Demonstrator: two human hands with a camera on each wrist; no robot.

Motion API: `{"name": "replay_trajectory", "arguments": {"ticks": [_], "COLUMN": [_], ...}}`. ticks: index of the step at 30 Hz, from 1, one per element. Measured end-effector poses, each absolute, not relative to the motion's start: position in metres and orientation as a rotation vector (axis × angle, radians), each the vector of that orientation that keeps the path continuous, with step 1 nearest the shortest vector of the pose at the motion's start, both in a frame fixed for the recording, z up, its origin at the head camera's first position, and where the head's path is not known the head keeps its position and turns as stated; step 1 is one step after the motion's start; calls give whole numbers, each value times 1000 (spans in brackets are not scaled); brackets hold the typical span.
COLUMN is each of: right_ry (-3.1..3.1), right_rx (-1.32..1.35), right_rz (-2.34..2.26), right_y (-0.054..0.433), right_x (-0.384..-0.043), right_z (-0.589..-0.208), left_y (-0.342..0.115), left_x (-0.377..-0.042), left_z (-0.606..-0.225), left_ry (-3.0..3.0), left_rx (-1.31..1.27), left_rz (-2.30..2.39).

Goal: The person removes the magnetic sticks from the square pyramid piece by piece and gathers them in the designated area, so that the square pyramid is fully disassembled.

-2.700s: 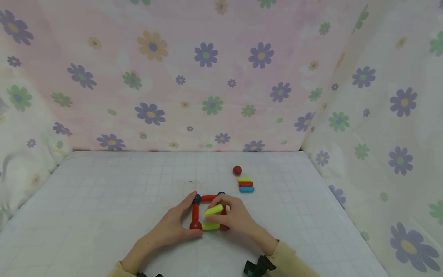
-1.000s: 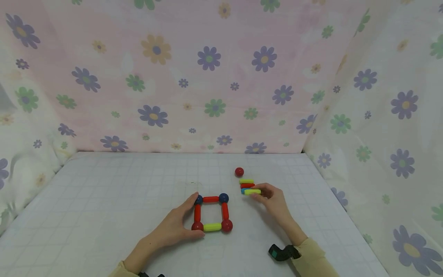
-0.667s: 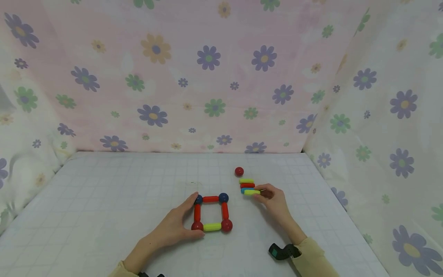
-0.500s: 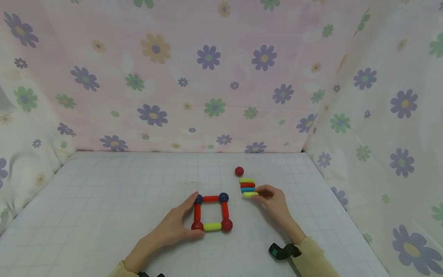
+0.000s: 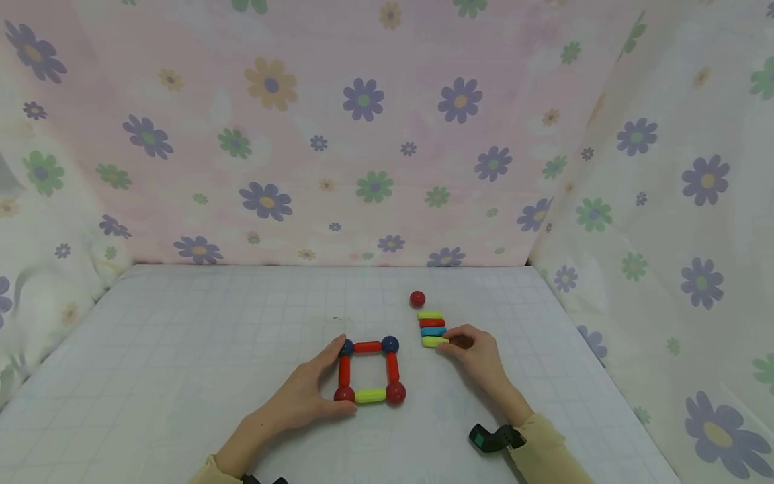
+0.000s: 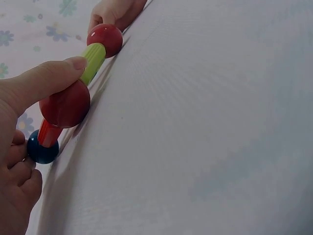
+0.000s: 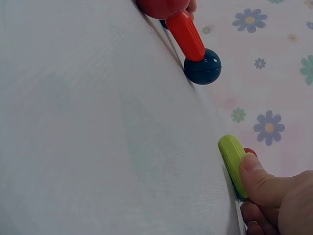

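Note:
A square of magnetic rods and balls (image 5: pixel 367 347) lies on the white table, with red rods on three sides and a yellow-green rod (image 5: pixel 371 396) at the front. Two blue balls (image 5: pixel 390 344) form its far corners, two red balls (image 5: pixel 396 392) its near ones. My left hand (image 5: pixel 299 393) grips its left side, thumb on the near red ball and fingers at the far blue one. To the right, my right hand (image 5: pixel 482 356) pinches the right end of another yellow-green rod (image 7: pixel 231 154), which lies just in front of a blue rod (image 5: pixel 432 332).
Behind the blue rod lie a red rod (image 5: pixel 432 323) and a yellow-green rod (image 5: pixel 430 314), in a row. Farther back is a loose red ball (image 5: pixel 417 299). Flowered cloth (image 5: pixel 326 154) walls the table at the back and sides.
My right hand has carried the yellow-green rod from over the square to the rod row, then lowered it in front of the blue rod. My left hand has stayed at the square's left side.

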State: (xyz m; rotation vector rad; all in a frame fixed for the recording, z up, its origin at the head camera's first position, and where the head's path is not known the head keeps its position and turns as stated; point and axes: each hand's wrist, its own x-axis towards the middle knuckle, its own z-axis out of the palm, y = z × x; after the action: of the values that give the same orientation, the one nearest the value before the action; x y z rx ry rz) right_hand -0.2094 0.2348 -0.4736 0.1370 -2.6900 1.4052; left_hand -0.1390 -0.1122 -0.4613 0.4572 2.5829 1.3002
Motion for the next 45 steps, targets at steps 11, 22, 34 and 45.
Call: {"name": "replay_trajectory", "arguments": {"ticks": [11,22,34,45], "right_ry": [-2706,-2727,-2613,-2639], "right_rx": [160,126,155,396], "right_rz": [1391,1383,1381,1431], "right_y": [234,234,233,167], "right_x": [-209,-210,-205,-196], "right_z": [-474,-476,-463,-435], "left_y": [-113,-112,-111,-112], "left_x": [-139,-139,-138,-138], "left_z": [-463,-461,-464,-463], "left_ry": [2587,2591,2573,2575], "left_rx": [466,450,452,440], "left_rz": [1306,1299,1308,1302]}}
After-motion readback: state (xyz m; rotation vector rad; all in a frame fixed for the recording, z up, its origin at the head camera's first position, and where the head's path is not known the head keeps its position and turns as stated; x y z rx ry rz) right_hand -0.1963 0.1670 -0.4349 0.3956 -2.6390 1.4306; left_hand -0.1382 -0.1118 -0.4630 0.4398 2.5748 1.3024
